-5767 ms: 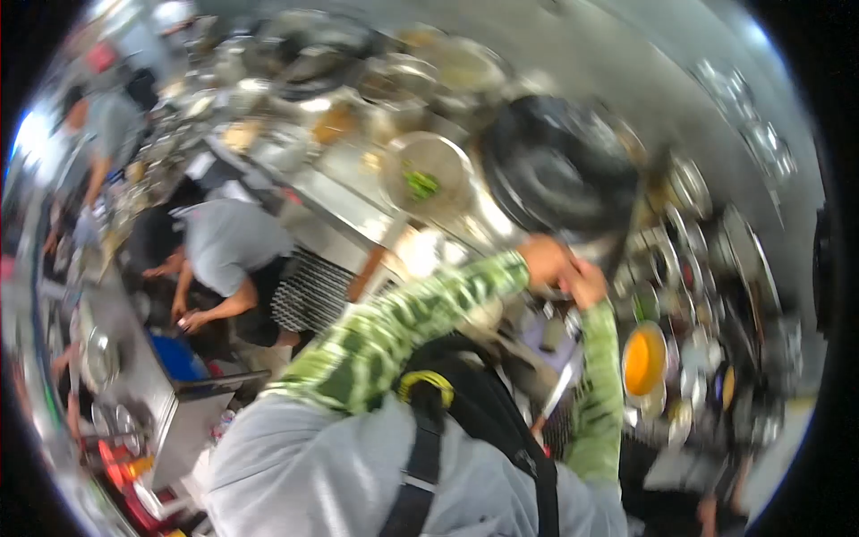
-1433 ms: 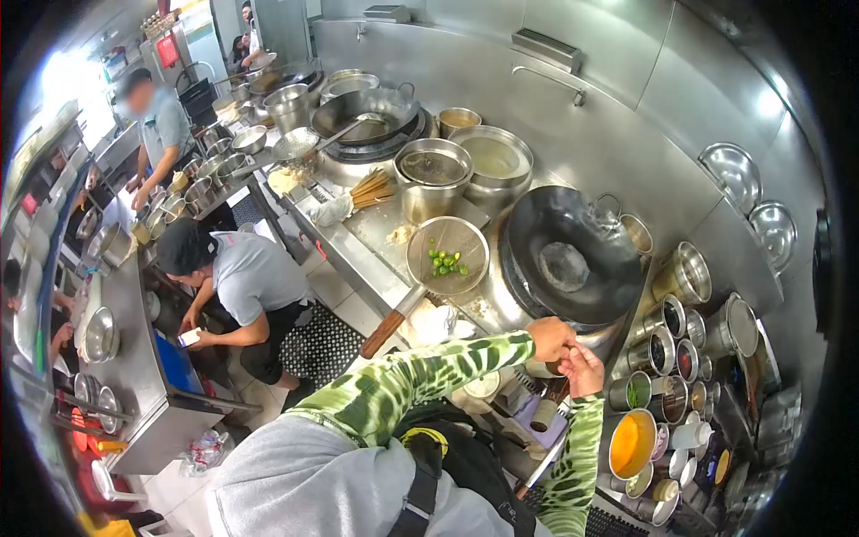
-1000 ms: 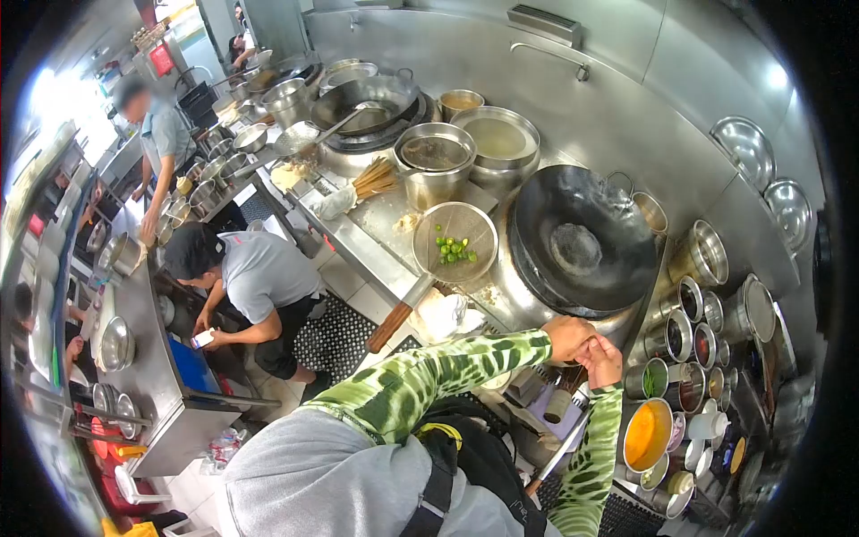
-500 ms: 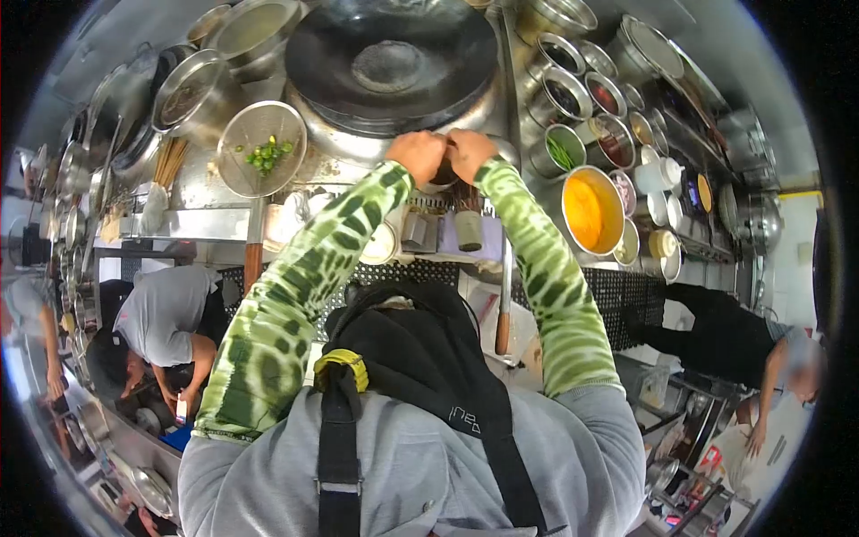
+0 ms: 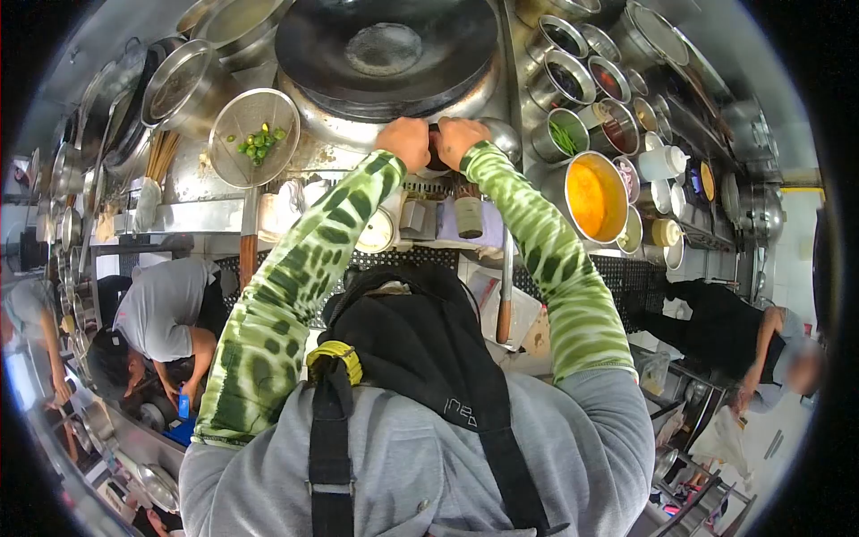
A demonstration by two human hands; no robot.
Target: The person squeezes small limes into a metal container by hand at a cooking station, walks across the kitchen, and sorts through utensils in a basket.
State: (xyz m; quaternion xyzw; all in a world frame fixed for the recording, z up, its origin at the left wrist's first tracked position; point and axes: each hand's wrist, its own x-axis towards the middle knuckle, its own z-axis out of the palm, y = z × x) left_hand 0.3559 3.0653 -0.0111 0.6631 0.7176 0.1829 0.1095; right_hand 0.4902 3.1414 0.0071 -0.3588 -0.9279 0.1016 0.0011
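My left hand (image 5: 404, 143) and my right hand (image 5: 462, 141) are side by side at the near rim of a large black wok (image 5: 385, 85). Both have curled fingers, closed about a small dark thing (image 5: 437, 152) that shows between them; its kind is mostly hidden. Just right of my right hand lies the round metal bowl of a ladle (image 5: 505, 139), its wooden-ended handle (image 5: 504, 309) pointing toward me. Off to the left, a mesh strainer (image 5: 219, 148) holds chopped green peppers (image 5: 259, 143).
At right stand a pot of orange liquid (image 5: 591, 201), a tin of green strips (image 5: 562, 136), several sauce tins and a white squeeze bottle (image 5: 662, 164). Pots (image 5: 183, 85) line the left. One person (image 5: 165, 313) bends at left; another (image 5: 752, 331) stands at right.
Both hands have risen slightly in view, and the dark thing between them shows more. The wok appears a little higher and further left, as the whole view has shifted.
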